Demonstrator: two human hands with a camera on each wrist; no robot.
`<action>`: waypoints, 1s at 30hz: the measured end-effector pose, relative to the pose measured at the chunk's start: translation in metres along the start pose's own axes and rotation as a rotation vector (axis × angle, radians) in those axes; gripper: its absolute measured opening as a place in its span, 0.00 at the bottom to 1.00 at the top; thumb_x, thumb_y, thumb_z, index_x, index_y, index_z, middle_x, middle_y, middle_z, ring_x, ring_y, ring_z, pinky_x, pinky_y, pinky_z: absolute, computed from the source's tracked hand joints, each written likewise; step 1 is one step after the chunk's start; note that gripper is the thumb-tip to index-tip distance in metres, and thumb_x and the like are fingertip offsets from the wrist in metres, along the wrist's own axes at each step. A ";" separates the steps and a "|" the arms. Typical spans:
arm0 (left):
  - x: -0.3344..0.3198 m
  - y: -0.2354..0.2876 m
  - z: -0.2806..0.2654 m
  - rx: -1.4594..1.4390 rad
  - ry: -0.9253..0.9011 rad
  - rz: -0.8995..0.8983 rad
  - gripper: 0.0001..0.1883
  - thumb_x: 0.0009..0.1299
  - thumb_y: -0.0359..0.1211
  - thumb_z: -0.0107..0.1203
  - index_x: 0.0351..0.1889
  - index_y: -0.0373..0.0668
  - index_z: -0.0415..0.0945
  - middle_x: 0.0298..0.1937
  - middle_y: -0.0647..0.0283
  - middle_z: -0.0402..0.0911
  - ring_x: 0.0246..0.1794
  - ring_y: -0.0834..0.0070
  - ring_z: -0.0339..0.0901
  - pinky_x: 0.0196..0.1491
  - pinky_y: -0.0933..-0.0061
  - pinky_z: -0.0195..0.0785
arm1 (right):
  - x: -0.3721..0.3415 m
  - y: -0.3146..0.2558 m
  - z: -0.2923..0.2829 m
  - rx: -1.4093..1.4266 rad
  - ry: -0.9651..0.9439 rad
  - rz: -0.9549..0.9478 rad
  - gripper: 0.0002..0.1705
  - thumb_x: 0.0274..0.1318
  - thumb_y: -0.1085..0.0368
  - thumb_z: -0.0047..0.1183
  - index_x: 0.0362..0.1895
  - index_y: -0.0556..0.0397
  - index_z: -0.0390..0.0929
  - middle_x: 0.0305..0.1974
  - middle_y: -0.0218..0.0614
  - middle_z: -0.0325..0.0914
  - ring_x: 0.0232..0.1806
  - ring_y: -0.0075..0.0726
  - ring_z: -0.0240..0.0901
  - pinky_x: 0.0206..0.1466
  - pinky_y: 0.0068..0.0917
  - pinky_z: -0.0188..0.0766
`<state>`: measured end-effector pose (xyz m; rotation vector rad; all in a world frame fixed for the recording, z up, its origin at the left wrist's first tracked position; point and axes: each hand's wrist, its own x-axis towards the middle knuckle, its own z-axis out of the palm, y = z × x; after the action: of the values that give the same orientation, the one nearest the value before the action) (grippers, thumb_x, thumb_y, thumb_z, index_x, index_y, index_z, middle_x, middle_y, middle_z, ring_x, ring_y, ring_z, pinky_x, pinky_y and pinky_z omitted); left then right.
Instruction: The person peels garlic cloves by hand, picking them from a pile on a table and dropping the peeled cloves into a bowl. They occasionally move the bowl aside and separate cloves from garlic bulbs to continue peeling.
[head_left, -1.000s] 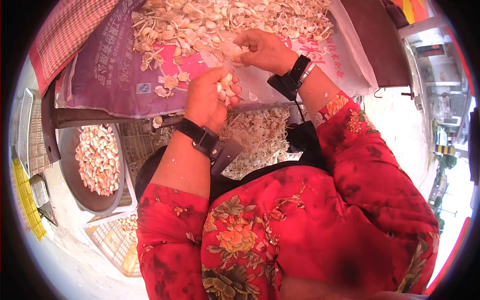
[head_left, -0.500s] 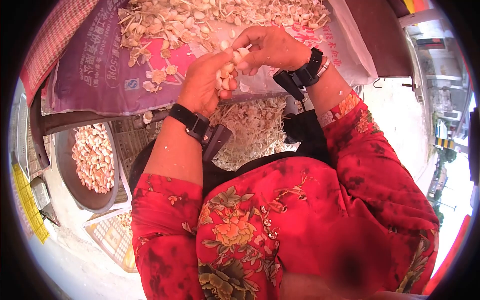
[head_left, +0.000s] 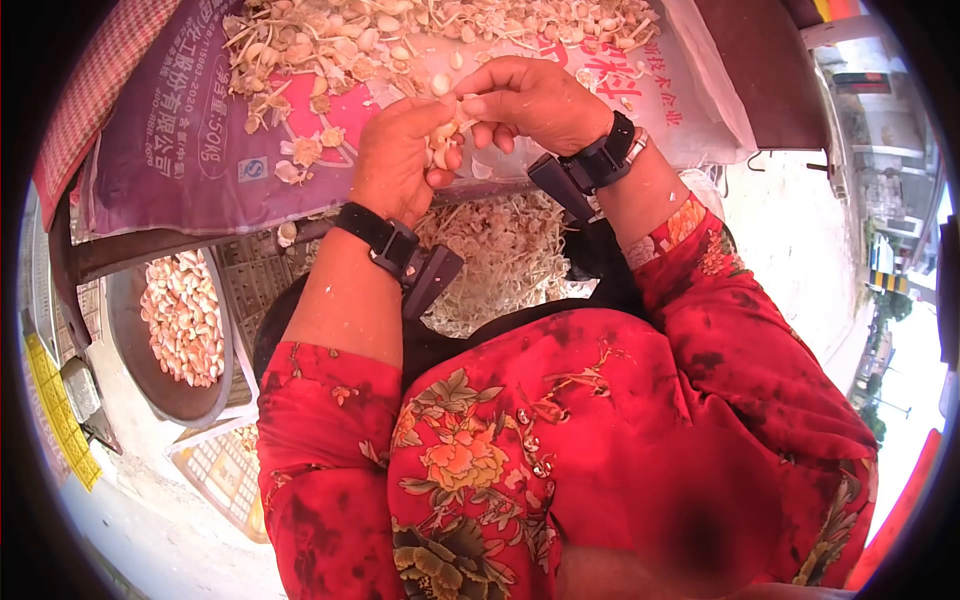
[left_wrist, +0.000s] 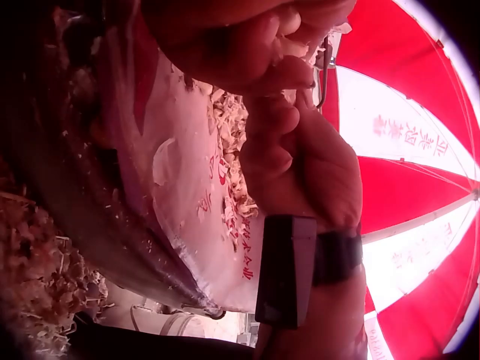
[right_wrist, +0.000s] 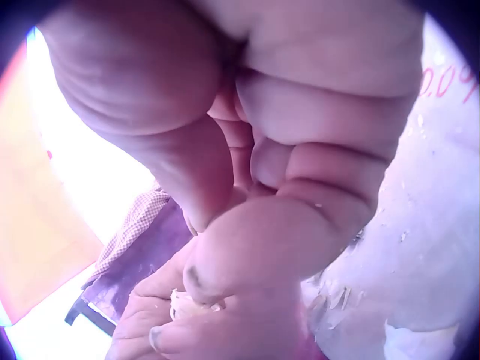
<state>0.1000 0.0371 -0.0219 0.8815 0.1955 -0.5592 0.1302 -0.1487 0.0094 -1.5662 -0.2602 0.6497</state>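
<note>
Several peeled garlic cloves [head_left: 440, 150] lie in the curled fingers of my left hand [head_left: 388, 165], just over the near part of the printed sack [head_left: 215, 190]. My right hand [head_left: 548, 105] meets it from the right, thumb and forefinger pinching a pale garlic clove at the left thumb tip. In the right wrist view, a whitish piece of garlic [right_wrist: 187, 306] shows between the fingertips of both hands. The left wrist view has the right hand [left_wrist: 300, 157] beyond the left fingers, which partly hide the cloves.
A heap of garlic cloves and dry skins [head_left: 320, 50] covers the sack's far side. Below left stands a dark basin [head_left: 195, 405] of reddish, unpeeled-looking cloves, with a plastic crate [head_left: 205, 470] beside it. Skins and stalks [head_left: 500, 260] pile up under the table edge.
My right hand has come from the heap's near edge to the left hand, and their fingertips now meet at a clove. The left hand still holds its cloves and has shifted slightly left.
</note>
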 end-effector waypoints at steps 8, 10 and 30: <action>0.007 -0.008 -0.002 -0.103 -0.068 0.006 0.11 0.70 0.38 0.49 0.41 0.38 0.71 0.27 0.65 0.75 0.18 0.85 0.69 0.13 0.89 0.54 | -0.014 0.001 0.017 0.146 0.175 -0.084 0.10 0.56 0.68 0.56 0.38 0.62 0.74 0.29 0.37 0.78 0.27 0.28 0.77 0.26 0.20 0.74; 0.006 -0.009 0.001 -0.118 -0.039 0.003 0.11 0.71 0.37 0.49 0.41 0.38 0.71 0.28 0.64 0.75 0.18 0.85 0.70 0.13 0.88 0.55 | -0.017 0.004 0.017 0.264 0.194 -0.083 0.10 0.56 0.68 0.57 0.37 0.62 0.73 0.28 0.37 0.78 0.26 0.29 0.77 0.26 0.21 0.74; 0.000 0.010 0.000 -0.349 -0.229 -0.094 0.09 0.71 0.36 0.50 0.36 0.40 0.69 0.28 0.57 0.75 0.19 0.75 0.70 0.14 0.81 0.56 | -0.063 -0.092 0.085 0.627 -0.820 -0.744 0.26 0.42 0.75 0.67 0.46 0.66 0.69 0.32 0.57 0.76 0.21 0.35 0.75 0.21 0.25 0.74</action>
<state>0.1051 0.0423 -0.0155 0.4669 0.1219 -0.6850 0.0526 -0.1009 0.1155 -0.4628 -1.0765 0.6503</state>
